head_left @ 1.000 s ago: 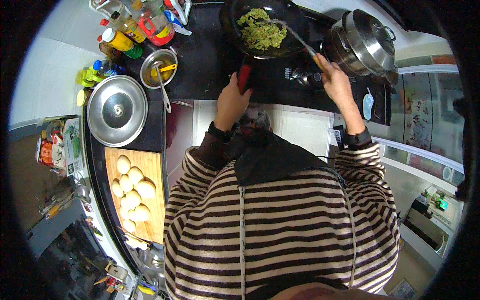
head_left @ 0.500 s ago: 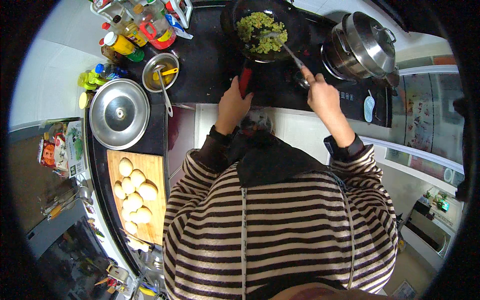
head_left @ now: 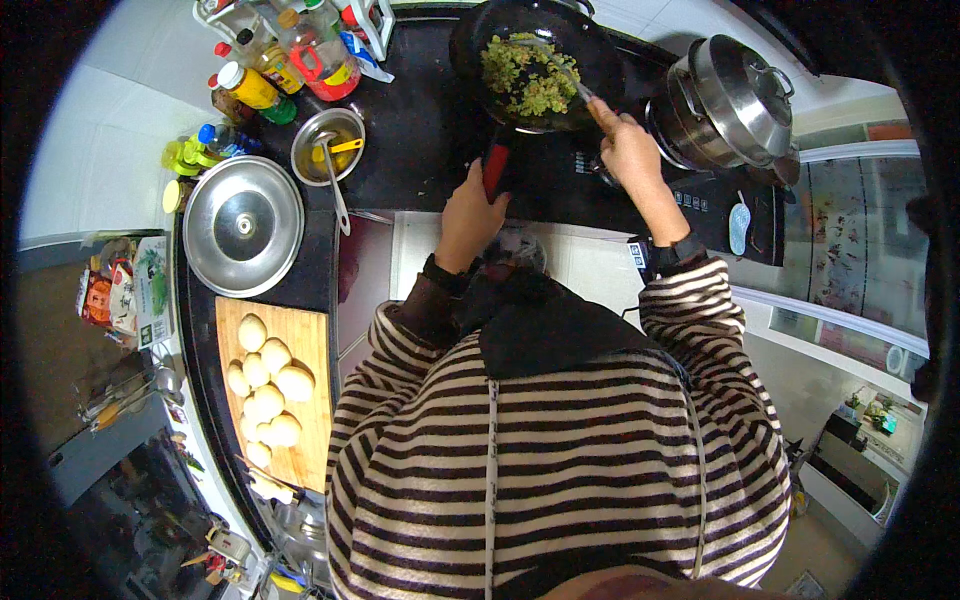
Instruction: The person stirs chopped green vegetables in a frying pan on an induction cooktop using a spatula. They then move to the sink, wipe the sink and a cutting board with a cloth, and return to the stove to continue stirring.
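Observation:
A dark wok (head_left: pixel 467 55) sits on the black cooktop, with chopped green-yellow food (head_left: pixel 540 92) spread over its bottom. My left hand (head_left: pixel 472 218) is closed around the wok's red handle (head_left: pixel 497 163), nearest to me. With my right hand (head_left: pixel 630 152) I grip a metal spatula (head_left: pixel 582 90) by its shaft. The spatula slants up and left into the wok, and its blade lies at the far side of the food. Its exact tip is hard to make out.
Right of the wok stands a lidded steel pot (head_left: pixel 725 105). To the left are a steel bowl (head_left: pixel 312 170) with a ladle and yellow utensil, a round steel lid (head_left: pixel 275 225), several bottles (head_left: pixel 255 92), and a cutting board (head_left: pixel 312 340) holding several pale round pieces.
My right hand has moved up and slightly left, pushing the spatula blade farther across the wok. The food has shifted. My left hand keeps its hold on the handle.

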The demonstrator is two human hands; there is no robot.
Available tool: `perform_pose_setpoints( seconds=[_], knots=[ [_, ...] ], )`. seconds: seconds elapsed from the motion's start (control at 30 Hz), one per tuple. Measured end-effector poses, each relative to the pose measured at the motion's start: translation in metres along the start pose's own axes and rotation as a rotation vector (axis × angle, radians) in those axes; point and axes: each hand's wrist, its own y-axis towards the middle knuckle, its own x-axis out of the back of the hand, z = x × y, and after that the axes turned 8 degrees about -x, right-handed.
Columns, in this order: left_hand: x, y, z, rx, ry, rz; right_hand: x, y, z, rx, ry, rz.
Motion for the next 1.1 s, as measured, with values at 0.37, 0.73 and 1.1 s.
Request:
perform_pose_setpoints(
  seconds=[0.37, 0.73, 1.1],
  knots=[
    [0.001, 0.001, -0.002, 0.058, 0.004, 0.039, 0.023, -0.033, -0.016, -0.041, 0.095, 0.054],
    [-0.003, 0.002, 0.001, 0.041, 0.028, 0.014, 0.018, -0.048, -0.015, -0.049, 0.016, 0.113],
    [-0.001, 0.001, 0.001, 0.034, -0.027, 0.014, -0.010, -0.004, -0.022, -0.117, 0.064, 0.070]
  ],
)
